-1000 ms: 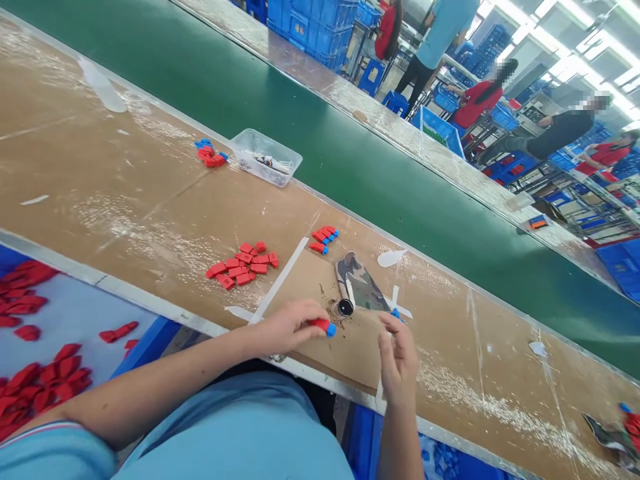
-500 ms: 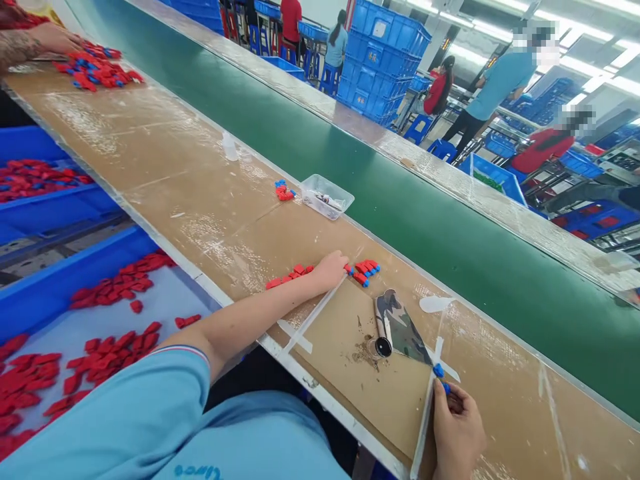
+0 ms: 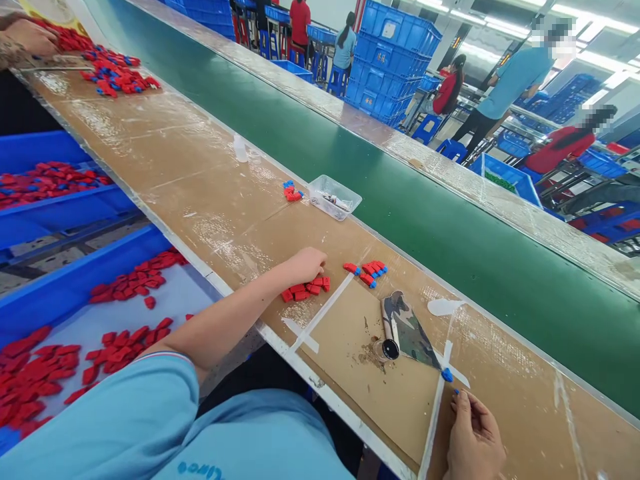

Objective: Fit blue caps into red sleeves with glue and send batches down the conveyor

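Note:
My left hand (image 3: pixel 306 264) is over a small pile of red plastic pieces (image 3: pixel 311 288), its fingers curled downward and the fingertips partly hidden. Beyond it lie several red pieces with blue ends (image 3: pixel 373 269), one of them apart at their left. In the lower right my right hand (image 3: pixel 476 437) pinches a small blue piece (image 3: pixel 455 392), only partly visible between thumb and fingers. Just past those fingertips another blue piece (image 3: pixel 447 375) rests beside the tip of a camouflage-patterned cloth (image 3: pixel 413 337). A dark-mouthed cylinder (image 3: pixel 390 349) lies at the cloth's near end.
A cardboard sheet (image 3: pixel 350 353) is taped to the bench. Along the far side runs a green conveyor belt (image 3: pixel 400 200), with a clear plastic tray (image 3: pixel 327 208) at its edge. Blue bins (image 3: pixel 90 267) of red pieces stand at left. A co-worker's hand (image 3: pixel 33 38) is at upper left.
My left hand has moved left, off a red piece with a blue end and over the red pile. My right hand has drawn slightly away from the blue piece by the cloth.

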A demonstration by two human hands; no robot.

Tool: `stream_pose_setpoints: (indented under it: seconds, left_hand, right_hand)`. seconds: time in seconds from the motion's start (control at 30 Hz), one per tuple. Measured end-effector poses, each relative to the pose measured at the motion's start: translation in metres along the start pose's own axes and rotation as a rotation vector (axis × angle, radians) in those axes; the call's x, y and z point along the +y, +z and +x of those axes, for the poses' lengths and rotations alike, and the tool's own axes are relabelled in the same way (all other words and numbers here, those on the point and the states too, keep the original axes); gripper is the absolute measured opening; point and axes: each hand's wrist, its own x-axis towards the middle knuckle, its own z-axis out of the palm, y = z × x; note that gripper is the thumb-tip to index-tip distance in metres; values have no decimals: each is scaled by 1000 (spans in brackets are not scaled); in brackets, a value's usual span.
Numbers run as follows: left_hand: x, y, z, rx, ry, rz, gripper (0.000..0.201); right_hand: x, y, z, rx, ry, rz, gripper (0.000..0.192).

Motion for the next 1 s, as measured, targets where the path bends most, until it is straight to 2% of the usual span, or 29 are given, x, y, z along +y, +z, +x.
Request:
stream_pose_setpoints:
  seconds: [0.1, 0.17, 0.27, 0.33, 0.4, 0.5, 0.63, 0.87, 1.0]
  left_hand:
    - [2, -2, -13, 39, 43, -125, 22]
    - [5, 2, -25, 9, 108, -427, 30]
    - [11, 21, -46, -117, 226, -1007, 36]
    - [17, 39, -57, -188, 262, -1227, 33]
    - [23, 56, -65, -258, 252, -1358, 30]
    - [30, 74, -71, -367, 228, -1466, 32]
    - [34, 80, -73, -456, 255, -1474, 34]
    - [45, 80, -76, -516, 307, -1443, 28]
    - [58, 91, -80, -519, 307, -1431, 22]
  right_hand:
    - [1, 0, 0, 2, -6, 3, 63]
    - [0, 1, 0, 4, 3, 10, 67]
    - [-4, 2, -1, 0, 17, 18, 73]
    - [-7, 3, -2, 0, 21, 13, 75]
    - [-12, 3, -5, -6, 3, -5, 72]
    - [-22, 3, -14, -77, -53, -15, 62]
    - [-41, 5, -29, -217, -120, 2, 53]
    - [-85, 17, -50, -458, -517, -108, 27]
    - [-104, 25, -54, -536, -667, -236, 21]
